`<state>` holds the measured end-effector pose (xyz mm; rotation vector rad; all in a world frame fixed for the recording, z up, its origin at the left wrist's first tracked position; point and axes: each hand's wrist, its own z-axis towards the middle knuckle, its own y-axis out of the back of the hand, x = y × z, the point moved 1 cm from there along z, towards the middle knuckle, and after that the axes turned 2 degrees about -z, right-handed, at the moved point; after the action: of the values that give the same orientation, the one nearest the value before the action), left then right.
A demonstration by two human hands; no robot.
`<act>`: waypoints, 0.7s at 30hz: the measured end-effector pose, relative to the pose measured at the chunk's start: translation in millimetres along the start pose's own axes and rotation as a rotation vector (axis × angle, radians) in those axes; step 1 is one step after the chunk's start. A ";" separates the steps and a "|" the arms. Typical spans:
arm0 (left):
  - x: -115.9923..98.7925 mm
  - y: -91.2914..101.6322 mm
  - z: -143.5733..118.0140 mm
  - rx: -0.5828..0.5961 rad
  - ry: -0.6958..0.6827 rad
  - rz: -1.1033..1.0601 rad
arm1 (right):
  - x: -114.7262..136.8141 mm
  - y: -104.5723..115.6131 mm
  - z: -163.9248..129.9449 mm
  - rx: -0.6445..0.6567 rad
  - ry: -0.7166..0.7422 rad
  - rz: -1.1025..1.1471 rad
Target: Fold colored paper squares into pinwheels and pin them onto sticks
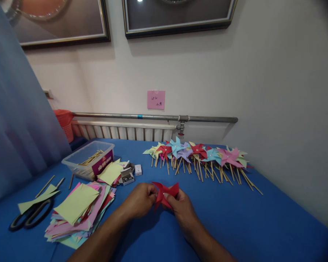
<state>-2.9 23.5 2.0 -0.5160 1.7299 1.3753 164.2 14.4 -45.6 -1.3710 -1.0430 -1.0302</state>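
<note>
Both of my hands hold a red paper pinwheel [168, 193] just above the blue table [235, 218]. My left hand [140, 199] pinches its left side near the centre. My right hand [180, 206] grips it from the right and below, thumb on the paper. The folded red points stick up and out between my fingers. A row of finished pinwheels [199, 153] on wooden sticks, in red, blue, pink, purple and yellow-green, lies farther back along the wall.
A stack of coloured paper squares [79, 213] lies at left, black scissors [31, 215] beside it. A clear plastic box of wooden sticks [89, 159], a small open box of pins [127, 176] and loose sticks [45, 186] sit behind. A radiator [125, 131] runs along the wall.
</note>
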 end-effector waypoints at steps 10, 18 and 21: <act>1.2 0.8 -0.4 0.006 -0.022 -0.002 | 0.0 0.9 -0.8 -0.008 0.000 -0.026; -2.0 1.8 -1.0 0.020 -0.009 0.001 | 3.9 -0.1 -2.8 -0.004 -0.016 -0.034; -1.7 1.2 -1.7 0.015 0.003 0.009 | 5.6 -1.1 -4.7 0.002 -0.016 -0.016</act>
<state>-3.5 22.0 4.2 -0.5023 1.7457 1.3675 164.4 9.9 -39.6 -1.3733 -1.0681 -1.0311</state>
